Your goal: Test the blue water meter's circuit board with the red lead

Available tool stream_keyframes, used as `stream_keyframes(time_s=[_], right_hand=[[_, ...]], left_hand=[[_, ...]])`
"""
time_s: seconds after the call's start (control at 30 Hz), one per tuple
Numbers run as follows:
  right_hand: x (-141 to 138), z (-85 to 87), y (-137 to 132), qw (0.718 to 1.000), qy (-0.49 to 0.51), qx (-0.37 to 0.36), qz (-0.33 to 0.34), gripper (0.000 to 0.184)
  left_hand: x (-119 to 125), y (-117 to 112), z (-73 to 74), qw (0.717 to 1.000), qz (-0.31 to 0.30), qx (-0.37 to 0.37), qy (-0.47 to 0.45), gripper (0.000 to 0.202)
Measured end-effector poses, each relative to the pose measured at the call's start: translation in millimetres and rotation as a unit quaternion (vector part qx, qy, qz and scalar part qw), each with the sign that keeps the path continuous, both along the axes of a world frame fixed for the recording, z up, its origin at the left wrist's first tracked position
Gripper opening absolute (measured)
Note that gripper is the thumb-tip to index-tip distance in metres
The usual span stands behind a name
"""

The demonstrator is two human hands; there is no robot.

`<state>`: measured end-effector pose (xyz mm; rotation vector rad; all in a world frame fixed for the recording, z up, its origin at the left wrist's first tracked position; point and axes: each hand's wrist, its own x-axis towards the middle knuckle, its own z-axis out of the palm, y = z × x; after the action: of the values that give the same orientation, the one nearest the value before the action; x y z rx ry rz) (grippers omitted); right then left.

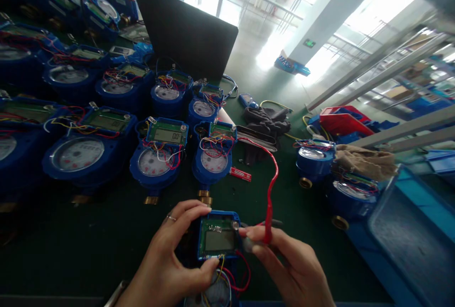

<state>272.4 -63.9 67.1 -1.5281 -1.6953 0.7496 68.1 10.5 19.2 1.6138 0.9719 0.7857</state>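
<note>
My left hand (168, 255) is closed round the sides of a blue water meter's display housing (219, 240), fingers on its far edge and thumb on its near edge. The screen looks blank, and a small spring lies on the green circuit board above it. Red, yellow and white wires run from the housing towards the round dial (216, 293), partly hidden by my thumb. My right hand (287, 259) pinches a small greyish probe-like piece (248, 244) on a red cable (273, 184). Its tip is at the housing's right edge; whether they touch, I cannot tell.
Rows of wired blue water meters (158, 155) fill the left. A dark upright panel (188, 27) stands behind them. A red strip-shaped object (241, 174) and a dark cloth (266, 120) lie ahead. Rightward are two more meters (351, 198) and a blue bin (401, 236).
</note>
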Motion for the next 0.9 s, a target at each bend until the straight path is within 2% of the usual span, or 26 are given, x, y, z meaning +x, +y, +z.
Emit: stream_keyframes(time_s=[0.13, 0.33, 0.57, 0.77, 0.9], right_hand=[[0.0, 1.8, -1.4, 0.999, 0.046, -0.008, -0.019, 0.017], [-1.2, 0.8, 0.7, 0.998, 0.034, 0.027, -0.034, 0.013], [-1.6, 3.4, 3.0, 0.999, 0.011, 0.031, -0.026, 0.011], [-1.4, 2.2, 3.9, 1.000, 0.006, 0.030, -0.004, 0.012], [-1.7, 2.2, 4.4, 1.000, 0.001, 0.025, 0.004, 0.014]], left_hand=[[-1.6, -0.3, -7.1, 1.000, -0.001, 0.027, -0.006, 0.054], [-3.8, -0.3, -12.2, 0.999, -0.007, 0.032, -0.004, 0.055], [-2.8, 1.7, -10.3, 0.998, -0.008, 0.056, 0.002, 0.053], [-4.2, 1.1, -0.7, 0.999, -0.014, 0.026, 0.033, 0.052], [-3.9, 1.6, 0.1, 0.999, -0.014, 0.042, 0.029, 0.052]])
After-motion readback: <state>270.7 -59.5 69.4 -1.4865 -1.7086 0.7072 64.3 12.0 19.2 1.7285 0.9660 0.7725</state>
